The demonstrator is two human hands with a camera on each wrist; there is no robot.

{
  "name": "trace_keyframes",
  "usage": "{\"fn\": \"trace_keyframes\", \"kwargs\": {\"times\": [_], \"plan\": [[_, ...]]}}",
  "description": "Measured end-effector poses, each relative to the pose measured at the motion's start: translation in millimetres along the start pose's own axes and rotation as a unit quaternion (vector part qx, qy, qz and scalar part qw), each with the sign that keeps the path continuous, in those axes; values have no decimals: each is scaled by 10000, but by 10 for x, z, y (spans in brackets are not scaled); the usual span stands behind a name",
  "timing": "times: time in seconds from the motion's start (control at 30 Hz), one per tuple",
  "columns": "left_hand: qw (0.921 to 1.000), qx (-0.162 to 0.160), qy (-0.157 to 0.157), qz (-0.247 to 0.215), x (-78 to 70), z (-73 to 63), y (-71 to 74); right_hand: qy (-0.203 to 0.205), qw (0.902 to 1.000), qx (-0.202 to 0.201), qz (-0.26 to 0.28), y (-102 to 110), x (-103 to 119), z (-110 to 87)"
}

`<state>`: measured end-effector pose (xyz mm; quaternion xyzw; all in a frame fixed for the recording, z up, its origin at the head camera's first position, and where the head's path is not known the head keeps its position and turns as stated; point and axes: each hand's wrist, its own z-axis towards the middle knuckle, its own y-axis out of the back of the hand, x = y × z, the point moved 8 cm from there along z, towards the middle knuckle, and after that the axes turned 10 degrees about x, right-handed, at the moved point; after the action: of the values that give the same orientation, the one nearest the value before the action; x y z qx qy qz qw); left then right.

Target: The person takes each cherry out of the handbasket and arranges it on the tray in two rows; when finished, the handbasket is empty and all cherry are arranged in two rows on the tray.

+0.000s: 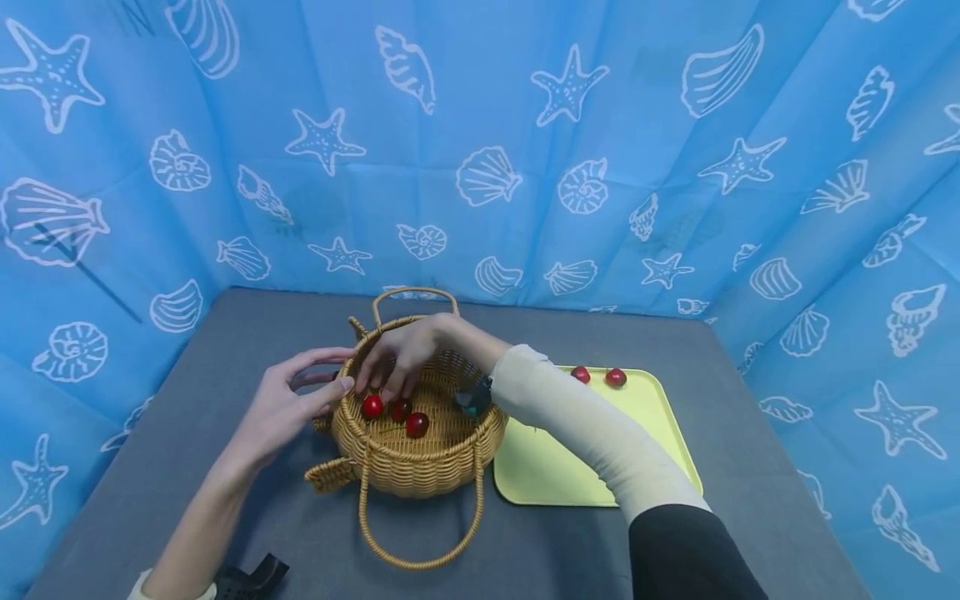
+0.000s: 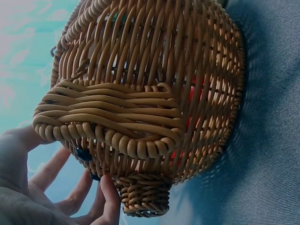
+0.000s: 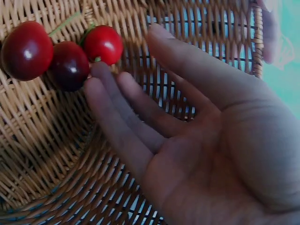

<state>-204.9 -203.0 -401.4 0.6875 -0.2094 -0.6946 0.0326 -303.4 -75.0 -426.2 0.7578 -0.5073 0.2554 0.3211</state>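
A round wicker basket (image 1: 420,477) with two looped handles stands on the table; woven flaps and a short snout jut from its left side. Three cherries lie on its floor: a bright red cherry (image 3: 104,45), a dark cherry (image 3: 69,65) and a larger red cherry (image 3: 27,50). My right hand (image 1: 397,354) reaches down inside, its fingers loosely extended and fingertips right at the bright and dark cherries. From outside, my left hand (image 1: 288,404) rests against the basket's left rim, thumb at the edge. The left wrist view shows its spread fingers beside the snout (image 2: 145,194).
A pale yellow tray (image 1: 551,471) lies right of the basket, partly under my right forearm. Two more cherries (image 1: 616,377) sit by its far edge. A blue curtain (image 1: 517,242) with shell prints surrounds the grey table (image 1: 315,550) at the back and sides.
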Motion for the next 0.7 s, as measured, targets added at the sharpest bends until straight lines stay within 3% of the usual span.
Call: {"fn": "trace_keyframes", "kwargs": {"times": [0.33, 0.7], "plan": [[10000, 38, -68, 50, -13, 6, -10, 198, 9986, 9, 487, -65, -45, 113], [9999, 1, -75, 104, -28, -6, -2, 190, 9996, 196, -54, -111, -34, 142]]}}
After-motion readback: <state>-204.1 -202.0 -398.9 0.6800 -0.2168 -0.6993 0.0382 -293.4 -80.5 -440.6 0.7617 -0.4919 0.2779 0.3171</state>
